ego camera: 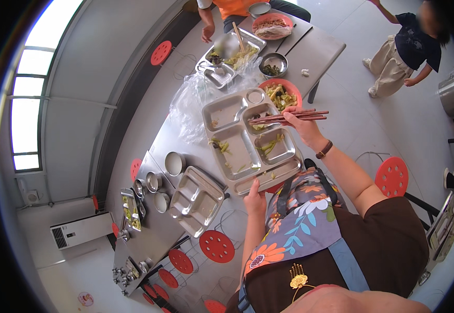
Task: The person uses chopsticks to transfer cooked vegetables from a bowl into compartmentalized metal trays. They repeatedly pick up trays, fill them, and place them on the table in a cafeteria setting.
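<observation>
My left hand (255, 200) grips the near edge of a steel compartment tray (234, 154), thumb on top. Scraps of green vegetable and dark bits lie in several of its compartments. In my right hand (304, 128) is a bundle of reddish-brown chopsticks (270, 118), held sideways over the tray. Their tips are at a compartment with vegetable and dark scraps. Just beyond the tray, partly hidden by it, a red bowl (291, 88) holds mixed vegetable scraps. A crumpled clear plastic bag (189, 111) lies left of the tray.
Another tray (189, 223) and steel bowls (175, 163) stand on the steel table (154, 227) at left. Farther off are a food-laden tray (260, 39), a red bowl (272, 17) and a steel bowl (274, 62). Red stools (216, 246) stand about. Two people are beyond.
</observation>
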A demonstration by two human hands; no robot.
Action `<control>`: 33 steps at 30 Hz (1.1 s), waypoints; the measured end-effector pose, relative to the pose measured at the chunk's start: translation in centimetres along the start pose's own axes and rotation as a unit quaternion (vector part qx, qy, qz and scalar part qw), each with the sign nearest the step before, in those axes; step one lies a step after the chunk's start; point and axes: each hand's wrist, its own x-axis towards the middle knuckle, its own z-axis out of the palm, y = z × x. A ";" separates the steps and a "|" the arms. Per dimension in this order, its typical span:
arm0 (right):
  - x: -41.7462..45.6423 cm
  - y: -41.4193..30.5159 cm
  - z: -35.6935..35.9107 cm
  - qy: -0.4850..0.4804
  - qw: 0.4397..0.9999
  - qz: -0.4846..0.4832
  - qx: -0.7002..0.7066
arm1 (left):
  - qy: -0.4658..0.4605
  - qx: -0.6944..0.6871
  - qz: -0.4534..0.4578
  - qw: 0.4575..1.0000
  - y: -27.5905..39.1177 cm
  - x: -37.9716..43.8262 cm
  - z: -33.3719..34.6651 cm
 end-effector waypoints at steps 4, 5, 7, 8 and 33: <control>0.9 2.0 -0.1 0.001 1.000 -0.002 -0.005 | 0.023 0.029 0.020 0.999 0.3 0.3 1.7; 1.4 2.6 -0.5 0.011 1.000 -0.003 -0.008 | 0.030 0.039 0.026 0.998 0.5 0.6 2.0; 2.3 3.0 -1.6 0.031 0.999 -0.010 -0.024 | 0.029 0.040 0.047 0.998 1.0 1.0 3.0; 2.9 3.1 -2.2 0.046 0.998 -0.025 -0.039 | 0.032 0.042 0.057 0.997 1.3 1.1 3.6; -0.2 1.3 -0.6 0.013 1.000 -0.001 -0.021 | -0.009 0.013 0.074 0.997 1.9 4.5 6.1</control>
